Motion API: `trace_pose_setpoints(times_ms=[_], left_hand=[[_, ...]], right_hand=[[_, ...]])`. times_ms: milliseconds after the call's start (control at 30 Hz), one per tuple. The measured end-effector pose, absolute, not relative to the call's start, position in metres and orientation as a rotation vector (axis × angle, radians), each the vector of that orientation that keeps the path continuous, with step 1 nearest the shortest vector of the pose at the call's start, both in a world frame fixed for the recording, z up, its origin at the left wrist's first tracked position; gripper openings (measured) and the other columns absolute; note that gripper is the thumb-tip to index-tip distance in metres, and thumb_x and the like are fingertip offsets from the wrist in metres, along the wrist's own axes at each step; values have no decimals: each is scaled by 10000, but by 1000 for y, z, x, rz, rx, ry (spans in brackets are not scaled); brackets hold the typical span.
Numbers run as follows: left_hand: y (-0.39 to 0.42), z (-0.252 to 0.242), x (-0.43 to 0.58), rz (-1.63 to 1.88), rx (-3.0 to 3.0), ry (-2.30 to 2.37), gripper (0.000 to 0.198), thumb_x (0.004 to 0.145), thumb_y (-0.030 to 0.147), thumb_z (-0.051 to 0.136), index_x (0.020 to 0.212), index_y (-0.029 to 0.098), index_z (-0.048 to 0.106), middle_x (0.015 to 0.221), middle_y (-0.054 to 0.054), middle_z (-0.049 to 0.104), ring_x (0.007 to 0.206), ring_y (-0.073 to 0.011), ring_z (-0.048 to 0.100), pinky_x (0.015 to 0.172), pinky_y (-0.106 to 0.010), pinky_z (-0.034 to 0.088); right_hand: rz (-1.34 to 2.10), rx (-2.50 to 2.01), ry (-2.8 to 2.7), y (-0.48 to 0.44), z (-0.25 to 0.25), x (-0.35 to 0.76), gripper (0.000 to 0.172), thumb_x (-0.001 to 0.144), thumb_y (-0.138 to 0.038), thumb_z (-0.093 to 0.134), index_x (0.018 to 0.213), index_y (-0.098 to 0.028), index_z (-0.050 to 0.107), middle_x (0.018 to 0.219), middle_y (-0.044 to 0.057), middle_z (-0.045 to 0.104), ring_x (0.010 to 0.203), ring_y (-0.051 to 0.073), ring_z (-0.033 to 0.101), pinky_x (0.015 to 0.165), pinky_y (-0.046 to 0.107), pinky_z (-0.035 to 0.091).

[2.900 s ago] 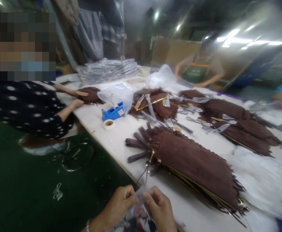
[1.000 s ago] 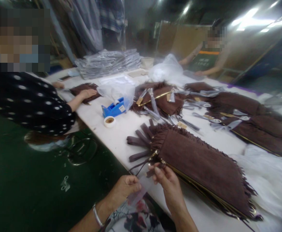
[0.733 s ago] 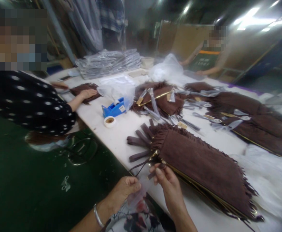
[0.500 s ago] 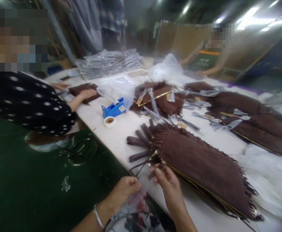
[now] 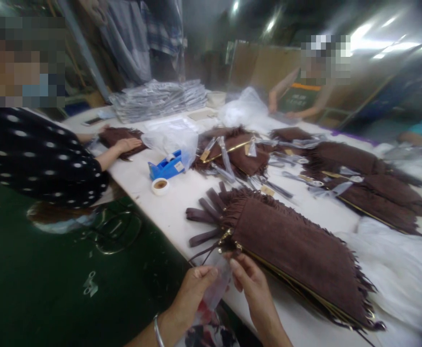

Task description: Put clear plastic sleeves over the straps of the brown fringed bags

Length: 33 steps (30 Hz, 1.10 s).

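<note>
A stack of brown suede fringed bags (image 5: 297, 250) lies on the white table (image 5: 182, 202) in front of me. My left hand (image 5: 192, 294) pinches a small clear plastic sleeve (image 5: 220, 284) at the table's near edge. My right hand (image 5: 249, 279) is closed with a pinch on the brown zipper tassel at the corner of the top bag, right beside the sleeve's mouth. Brown straps (image 5: 204, 217) fan out from the stack's left end.
A blue tape dispenser (image 5: 167, 166) and a tape roll (image 5: 159, 185) sit further along the table. More brown bags (image 5: 362, 183) and clear plastic (image 5: 171, 137) cover the far side. A person in a dotted top (image 5: 41, 159) works at left; another sits across (image 5: 301, 96). Green floor is to the left.
My hands moved up from the table's near edge to the corner of the bag stack. My right hand took hold of the tassel and my left hand brought the sleeve up against it.
</note>
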<state>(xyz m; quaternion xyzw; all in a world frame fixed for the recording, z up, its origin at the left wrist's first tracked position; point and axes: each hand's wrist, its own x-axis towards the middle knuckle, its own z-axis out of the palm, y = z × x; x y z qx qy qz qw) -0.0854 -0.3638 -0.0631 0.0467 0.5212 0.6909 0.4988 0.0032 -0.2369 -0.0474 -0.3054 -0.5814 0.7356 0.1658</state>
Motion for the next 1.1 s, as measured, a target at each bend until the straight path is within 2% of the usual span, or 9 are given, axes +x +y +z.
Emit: trace_pose_setpoints(times_ms=[100,167,333,500,733,933,1100], left_hand=[[-353,-61,-79,1741,124,1208,434,822,512,632,865,88,712,713,-97,674,615,-185,605,617,-281,446],[-347,-59,-76,1770,128,1185,415,850,492,600,889,93,707,697,-83,663,572,-163,570,587,-272,430],[-339,-62,-72,1799,138,1197,340,850,451,616,839,118,681,678,-37,612,604,-154,541,590,-257,412],[-336,-62,-73,1791,248,1389,340,863,452,601,784,128,669,691,-5,574,641,-132,486,598,-228,379],[-331,-55,-77,1826,282,1358,382,866,449,594,1110,166,675,945,-61,693,851,-200,596,855,-300,438],[-327,-60,-85,1799,315,1413,441,856,470,597,1146,143,658,830,-62,680,740,-190,575,695,-282,436],[-315,-53,-85,1865,259,1366,359,833,417,652,1077,155,683,859,-60,676,788,-182,579,732,-270,437]], right_hand=[[2008,-933,-1672,-242,-57,15,483,835,-532,595,1160,-176,569,703,-9,570,563,118,475,485,220,379],[1918,-984,-1739,-246,-64,22,493,828,-538,595,1159,-174,558,688,-6,580,580,140,504,494,233,399],[1734,-1115,-1877,-250,-71,26,427,802,-538,610,1025,-174,617,610,-27,548,537,141,491,493,233,401],[1611,-1136,-1814,-250,-65,21,377,787,-534,613,920,-183,656,651,-13,574,571,149,516,535,237,422],[1639,-1174,-1632,-252,-60,14,353,786,-530,627,825,-180,639,609,-31,552,542,130,494,541,224,410],[1658,-1134,-1503,-252,-51,4,345,774,-515,650,783,-171,635,604,-27,553,544,125,480,540,225,402],[1612,-1125,-1482,-252,-45,2,350,784,-517,639,775,-167,632,599,-27,552,565,129,490,561,229,412]])
